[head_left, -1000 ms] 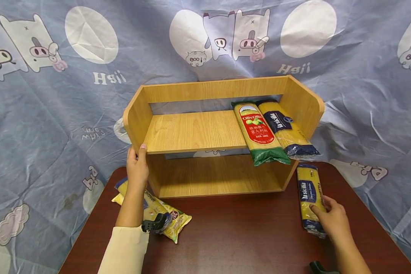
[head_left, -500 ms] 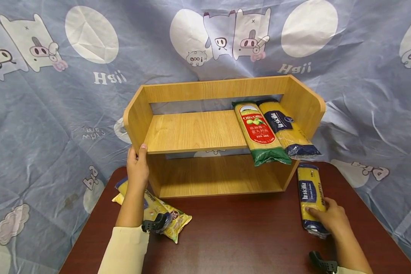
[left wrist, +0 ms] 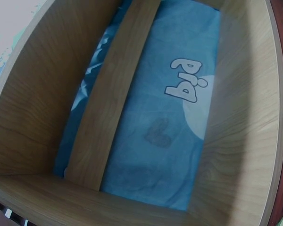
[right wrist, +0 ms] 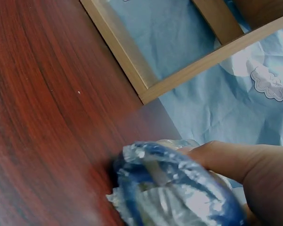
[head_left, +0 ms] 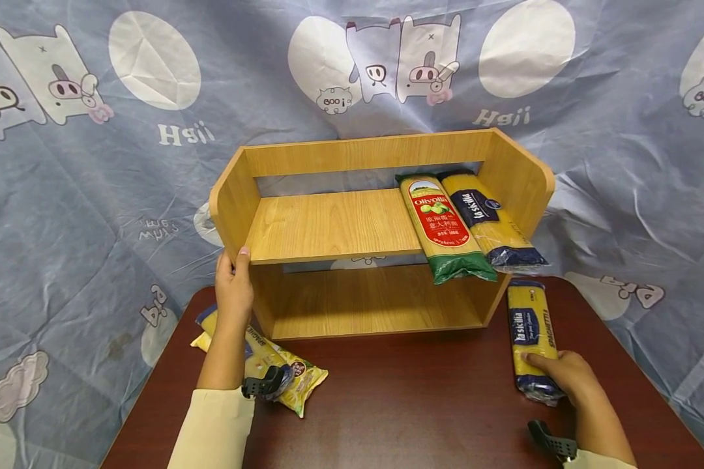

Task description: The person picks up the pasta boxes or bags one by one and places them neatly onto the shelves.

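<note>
Pinching a long yellow-and-navy plastic spaghetti packet (head_left: 527, 326) near its lower end, my right grip (head_left: 572, 376) sits at four o'clock in the head view, on the right part of the dark red wooden bench (head_left: 399, 397). My thumb crosses the packet's face below the navy label; my fingers are mostly hidden there. The packet points toward twelve, just beside the right end of a pale wooden two-tier shelf (head_left: 334, 221).

The right wrist view shows what the head view barely gives: the packet's crinkled blue-and-clear end, at five o'clock, with my thumb pressed against its side at four. I cannot tell whether that end touches the bench.

My left grip (head_left: 234, 283) holds the shelf's left side at half past eight; only the head view shows this clearly, the left wrist view giving bare boards and blue printed cloth (left wrist: 155, 127).

The head view alone shows a green-ended, red-labelled spaghetti packet (head_left: 442, 225) and a second yellow-and-navy packet (head_left: 484, 215) on the upper tier toward three, and yellow plastic bags (head_left: 302, 384) under my left forearm at seven.
</note>
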`<state>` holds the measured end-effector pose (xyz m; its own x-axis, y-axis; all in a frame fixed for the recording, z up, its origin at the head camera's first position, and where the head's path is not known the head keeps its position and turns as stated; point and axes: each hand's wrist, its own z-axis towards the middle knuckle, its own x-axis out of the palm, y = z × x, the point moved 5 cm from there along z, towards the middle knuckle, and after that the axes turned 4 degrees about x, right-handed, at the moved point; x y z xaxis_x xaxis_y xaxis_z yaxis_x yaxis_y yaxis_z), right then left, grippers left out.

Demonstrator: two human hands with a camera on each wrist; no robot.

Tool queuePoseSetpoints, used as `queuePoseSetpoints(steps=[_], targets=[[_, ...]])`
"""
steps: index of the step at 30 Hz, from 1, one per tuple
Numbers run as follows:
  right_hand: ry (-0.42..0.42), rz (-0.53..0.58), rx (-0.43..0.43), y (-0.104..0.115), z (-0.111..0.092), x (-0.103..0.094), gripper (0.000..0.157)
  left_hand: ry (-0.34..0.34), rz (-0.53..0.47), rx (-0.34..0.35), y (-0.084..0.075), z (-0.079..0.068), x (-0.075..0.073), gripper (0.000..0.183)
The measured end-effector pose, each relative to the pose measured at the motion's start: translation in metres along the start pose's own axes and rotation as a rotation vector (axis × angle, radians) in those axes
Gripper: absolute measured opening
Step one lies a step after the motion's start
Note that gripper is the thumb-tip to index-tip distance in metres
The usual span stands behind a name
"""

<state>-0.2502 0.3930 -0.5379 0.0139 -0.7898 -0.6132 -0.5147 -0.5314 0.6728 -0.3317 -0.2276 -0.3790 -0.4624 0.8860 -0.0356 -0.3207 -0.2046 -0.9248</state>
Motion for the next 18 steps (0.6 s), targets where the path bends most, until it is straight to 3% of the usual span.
queuePoseSetpoints(steps=[5,11,14,18], targets=[[0.024,0.087,0.027,-0.003,-0.001,0.005,0.077,0.014,0.006,0.001,0.000,0.000,0.003,0.047],[0.038,0.177,-0.023,0.007,-0.008,0.008,0.067,0.007,0.008,-0.011,-0.001,-0.001,0.002,0.049],[0.058,0.273,-0.037,0.011,-0.011,0.008,0.056,0.006,0.004,-0.012,-0.001,0.000,0.002,0.049],[0.166,0.504,-0.069,0.016,-0.011,0.011,0.027,0.008,0.005,-0.005,-0.002,0.000,0.002,0.050]])
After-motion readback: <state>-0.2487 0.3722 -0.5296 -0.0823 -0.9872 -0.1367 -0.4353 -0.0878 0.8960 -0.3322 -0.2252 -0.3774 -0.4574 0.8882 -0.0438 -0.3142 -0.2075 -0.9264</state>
